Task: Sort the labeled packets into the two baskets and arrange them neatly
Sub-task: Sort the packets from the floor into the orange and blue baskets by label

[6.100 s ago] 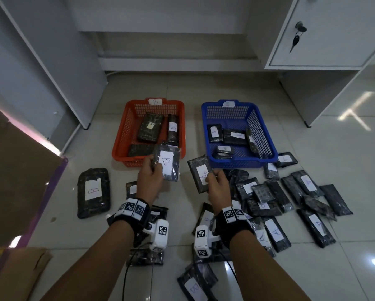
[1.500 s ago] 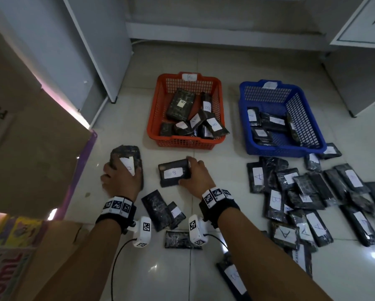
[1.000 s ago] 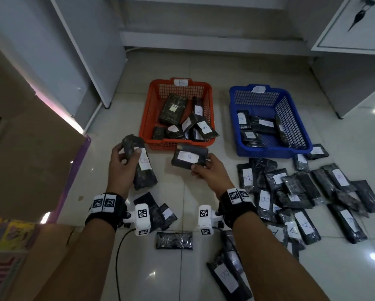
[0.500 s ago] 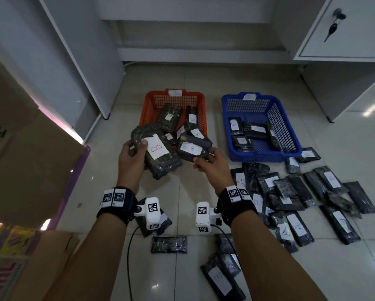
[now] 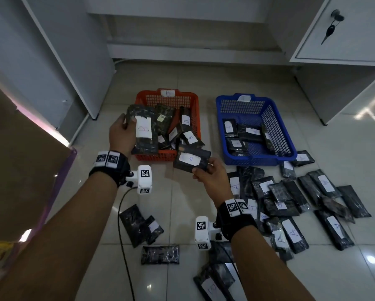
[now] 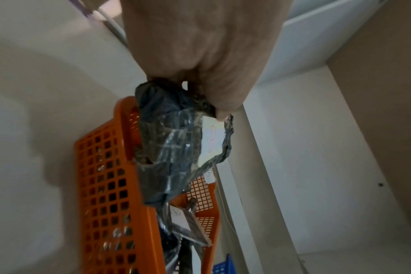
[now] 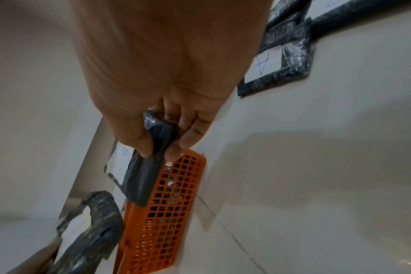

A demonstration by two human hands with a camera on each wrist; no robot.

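My left hand grips a large dark packet labeled B over the left side of the orange basket. My right hand pinches a smaller dark packet labeled B at the orange basket's front right corner. Several B packets lie inside that basket. The blue basket to the right holds several packets labeled A. A heap of loose labeled packets covers the floor on the right.
A few loose packets lie on the tiles between my forearms. A cardboard box stands at the left. White cabinet panels rise behind the baskets, and a cabinet door with a key is at the upper right.
Both hands lifted B packets from the floor and carried them forward to the orange basket. The left packet now hangs over its left side.
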